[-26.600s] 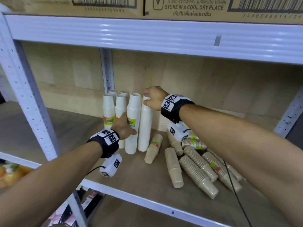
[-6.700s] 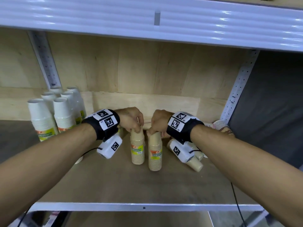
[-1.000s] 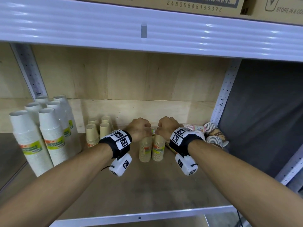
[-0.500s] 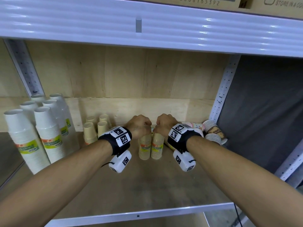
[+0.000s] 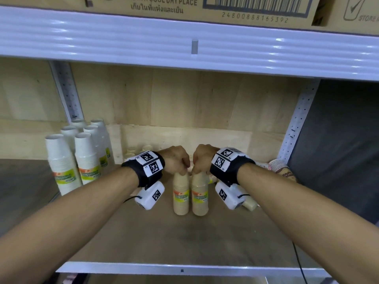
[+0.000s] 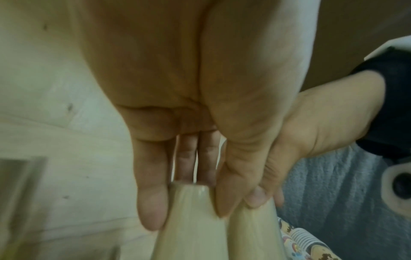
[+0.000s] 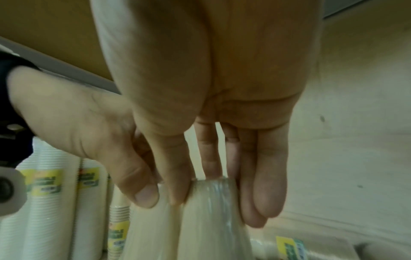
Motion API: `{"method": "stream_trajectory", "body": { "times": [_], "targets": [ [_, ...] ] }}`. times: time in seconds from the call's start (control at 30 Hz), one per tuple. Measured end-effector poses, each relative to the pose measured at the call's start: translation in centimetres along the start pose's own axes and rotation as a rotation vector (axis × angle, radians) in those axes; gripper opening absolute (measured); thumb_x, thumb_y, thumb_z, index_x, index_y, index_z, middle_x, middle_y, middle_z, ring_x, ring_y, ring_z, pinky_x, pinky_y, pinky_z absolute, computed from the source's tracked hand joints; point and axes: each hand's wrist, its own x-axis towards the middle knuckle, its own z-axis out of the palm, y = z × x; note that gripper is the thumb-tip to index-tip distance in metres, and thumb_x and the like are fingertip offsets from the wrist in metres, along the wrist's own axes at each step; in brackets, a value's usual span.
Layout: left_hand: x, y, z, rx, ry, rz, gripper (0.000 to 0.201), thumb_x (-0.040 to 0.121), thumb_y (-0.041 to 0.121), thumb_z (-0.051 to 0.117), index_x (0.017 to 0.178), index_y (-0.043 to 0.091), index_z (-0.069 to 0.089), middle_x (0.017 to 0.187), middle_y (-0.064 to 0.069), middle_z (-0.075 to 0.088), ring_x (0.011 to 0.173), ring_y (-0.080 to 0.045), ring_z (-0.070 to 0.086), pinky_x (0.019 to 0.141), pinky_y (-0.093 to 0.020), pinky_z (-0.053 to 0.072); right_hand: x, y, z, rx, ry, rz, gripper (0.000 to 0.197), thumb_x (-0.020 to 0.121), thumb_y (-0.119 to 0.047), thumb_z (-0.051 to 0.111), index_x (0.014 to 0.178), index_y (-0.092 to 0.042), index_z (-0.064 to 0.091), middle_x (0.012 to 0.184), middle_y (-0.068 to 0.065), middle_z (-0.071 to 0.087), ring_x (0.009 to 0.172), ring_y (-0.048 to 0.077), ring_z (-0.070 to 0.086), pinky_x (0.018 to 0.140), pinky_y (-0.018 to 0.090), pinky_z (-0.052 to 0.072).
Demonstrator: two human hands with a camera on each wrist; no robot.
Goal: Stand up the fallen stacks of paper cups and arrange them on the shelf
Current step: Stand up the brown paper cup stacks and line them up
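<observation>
Two tan paper cup stacks stand upright side by side in the middle of the shelf board [image 5: 184,238]. My left hand [image 5: 176,161] grips the top of the left stack [image 5: 180,194], and my right hand [image 5: 202,159] grips the top of the right stack [image 5: 200,194]. In the left wrist view my left hand [image 6: 189,202] has its fingers curled round the wrapped top of its stack [image 6: 191,225]. In the right wrist view my right hand [image 7: 213,191] pinches the plastic-wrapped top of its stack [image 7: 211,225] in the same way.
Tall white cup stacks [image 5: 82,158] stand at the left. Short tan stacks [image 5: 139,150] stand by the back wall behind my left wrist. Patterned cups [image 5: 281,169] and a tan stack [image 5: 249,204] lie fallen at the right by the post [image 5: 295,124]. An upper beam [image 5: 184,44] runs overhead.
Both hands keep their grip, and the two tan stacks have come a little toward the shelf's front edge. The head view has shifted, showing more of the boxes above.
</observation>
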Motion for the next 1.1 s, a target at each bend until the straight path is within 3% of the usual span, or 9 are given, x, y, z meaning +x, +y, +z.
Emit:
{"method": "stream_trajectory", "body": {
  "times": [0.13, 0.23, 0.4, 0.5, 0.67, 0.87, 1.0, 1.1],
  "targets": [
    [-2.0, -1.7, -1.1, 0.036, -0.062, -0.065, 0.035, 0.081, 0.014, 0.072, 0.116, 0.02, 0.069, 0.109, -0.002, 0.068, 0.098, -0.021, 0.068, 0.083, -0.037, 0.06, -0.2, -3.1, 0.0, 0.018, -0.084, -0.078, 0.032, 0.076, -0.021, 0.079, 0.103, -0.005, 0.07, 0.079, 0.005, 0.064, 0.065, 0.018, 0.06, 0.065, 0.029, 0.052],
    [-3.6, -3.5, -2.0, 0.065, -0.064, -0.14, 0.033, 0.078, 0.014, 0.074, 0.11, 0.02, 0.071, 0.108, -0.002, 0.07, 0.093, -0.021, 0.069, 0.083, -0.039, 0.06, -0.2, -5.5, 0.4, 0.05, -0.08, -0.122, 0.03, 0.075, -0.021, 0.079, 0.1, -0.007, 0.07, 0.073, 0.004, 0.061, 0.063, 0.019, 0.059, 0.06, 0.029, 0.05],
    [-6.2, -6.4, -3.3, 0.057, 0.019, -0.22, 0.026, 0.077, 0.01, 0.075, 0.101, 0.018, 0.071, 0.101, 0.002, 0.067, 0.082, -0.013, 0.064, 0.066, -0.026, 0.057, 0.3, -8.9, 1.4, 0.063, -0.043, -0.195, 0.03, 0.074, -0.023, 0.082, 0.097, -0.009, 0.068, 0.085, 0.007, 0.063, 0.072, 0.023, 0.061, 0.061, 0.028, 0.05],
    [-7.3, -7.9, -3.7, 0.033, 0.083, -0.263, 0.027, 0.076, 0.008, 0.075, 0.099, 0.022, 0.07, 0.104, 0.002, 0.066, 0.094, -0.016, 0.063, 0.077, -0.029, 0.056, 0.6, -10.5, 1.9, 0.08, -0.022, -0.209, 0.033, 0.075, -0.02, 0.081, 0.101, -0.004, 0.069, 0.094, 0.011, 0.068, 0.08, 0.024, 0.065, 0.064, 0.028, 0.05],
    [-8.4, -9.5, -3.3, 0.04, 0.179, -0.314, 0.03, 0.078, 0.007, 0.07, 0.105, 0.02, 0.071, 0.107, 0.002, 0.066, 0.099, -0.016, 0.062, 0.082, -0.029, 0.054, 1.2, -11.6, 2.6, 0.122, 0.003, -0.23, 0.025, 0.075, -0.019, 0.081, 0.094, -0.007, 0.071, 0.095, 0.009, 0.07, 0.082, 0.022, 0.064, 0.064, 0.025, 0.047],
    [-8.5, -10.2, -2.2, 0.047, 0.212, -0.317, 0.027, 0.081, 0.006, 0.068, 0.103, 0.021, 0.069, 0.104, 0.002, 0.065, 0.091, -0.014, 0.06, 0.066, -0.02, 0.045, 1.6, -11.8, 4.0, 0.155, 0.067, -0.237, 0.034, 0.072, -0.02, 0.084, 0.099, -0.005, 0.069, 0.101, 0.01, 0.069, 0.089, 0.026, 0.066, 0.065, 0.026, 0.047],
    [-8.4, -10.5, -1.7, 0.037, 0.228, -0.312, 0.027, 0.082, 0.004, 0.066, 0.105, 0.019, 0.07, 0.106, 0.001, 0.065, 0.096, -0.015, 0.061, 0.074, -0.025, 0.05, 1.8, -11.9, 4.4, 0.174, 0.09, -0.261, 0.029, 0.074, -0.019, 0.08, 0.097, -0.005, 0.07, 0.1, 0.011, 0.07, 0.09, 0.027, 0.067, 0.072, 0.031, 0.055],
    [-8.4, -10.6, -1.7, 0.012, 0.246, -0.293, 0.025, 0.082, 0.003, 0.066, 0.098, 0.021, 0.069, 0.103, 0.0, 0.066, 0.092, -0.015, 0.061, 0.069, -0.023, 0.047, 1.9, -11.9, 4.6, 0.197, 0.101, -0.272, 0.026, 0.075, -0.02, 0.079, 0.094, -0.004, 0.072, 0.097, 0.012, 0.07, 0.088, 0.026, 0.067, 0.074, 0.033, 0.057]
  ]
}}
